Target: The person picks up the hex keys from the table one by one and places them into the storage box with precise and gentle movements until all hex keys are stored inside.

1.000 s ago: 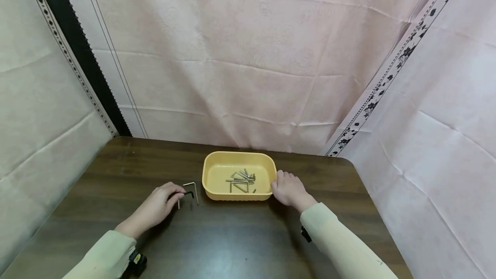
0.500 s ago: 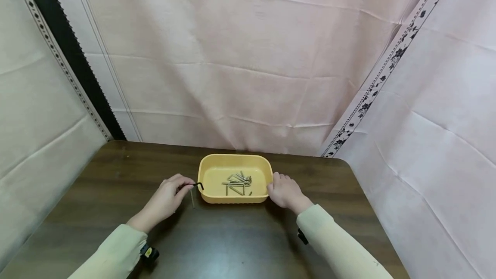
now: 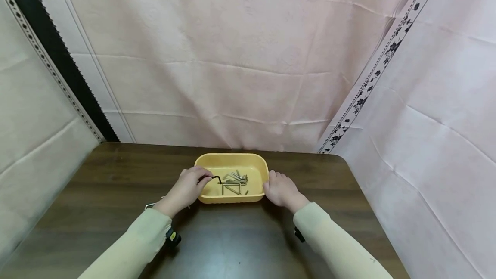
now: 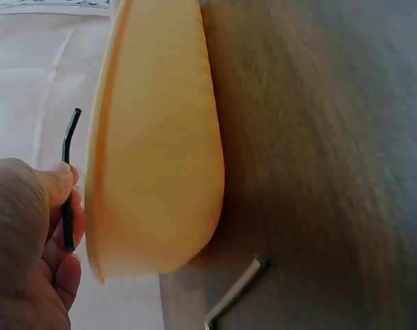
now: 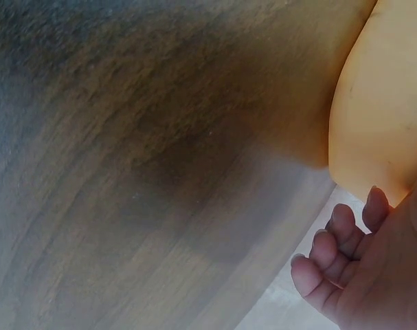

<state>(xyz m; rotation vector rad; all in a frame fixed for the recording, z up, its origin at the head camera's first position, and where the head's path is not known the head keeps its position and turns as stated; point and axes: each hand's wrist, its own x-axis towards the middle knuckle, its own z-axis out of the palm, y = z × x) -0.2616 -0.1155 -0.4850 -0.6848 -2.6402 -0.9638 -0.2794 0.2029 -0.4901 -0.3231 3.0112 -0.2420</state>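
My left hand [image 3: 189, 185] pinches a black hex key [image 4: 66, 141] between thumb and fingers, over the left end of a yellow plastic tray [image 3: 231, 199]. The key's short bent end sticks out toward the tray's middle. Inside the tray lies a loose pile of several silver hex keys [image 3: 234, 184]. At the opposite end, my right hand [image 3: 284, 190] holds the tray by its rim; in the right wrist view its fingers [image 5: 323, 251] curl beside the tray wall, and the thumb is hidden.
A silver hex key [image 4: 235, 292] lies on the dark wooden table [image 3: 240, 244] left of the tray, partly hidden by my left wrist in the head view. Pale cloth [image 3: 217, 76] hangs behind the table and along both sides.
My left hand has moved right with the black hex key, from beside the silver hex keys on the table to above the tray. My right hand stays at the tray's right end.
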